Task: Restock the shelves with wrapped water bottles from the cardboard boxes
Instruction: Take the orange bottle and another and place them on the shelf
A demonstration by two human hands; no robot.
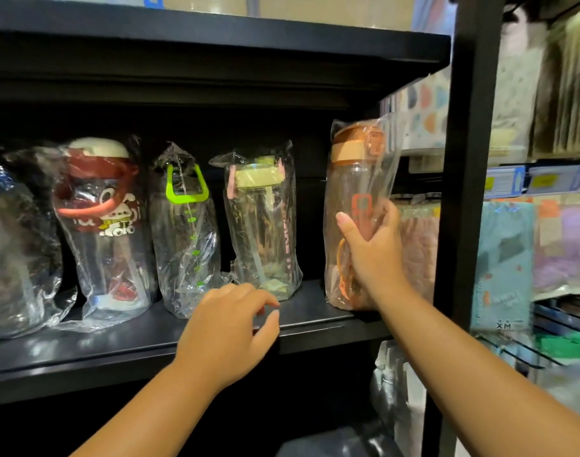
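My right hand (372,250) grips an orange-capped bottle (354,179) in clear plastic wrap; it stands upright at the right end of the black shelf (315,319). My left hand (227,334) hovers over the shelf's front edge, fingers loosely curled and apart, holding nothing. It sits just below a wrapped bottle with a pale green lid (262,222). Further left stand a wrapped green-handled bottle (186,232), a wrapped dark red bottle with a cartoon print (104,225) and a dark wrapped bottle (14,245) at the frame's edge.
A black upright post (463,192) bounds the shelf on the right. Beyond it hang packaged goods on wire hooks (503,265). Another black shelf board (216,37) sits overhead. More wrapped items (394,384) lie below at the right.
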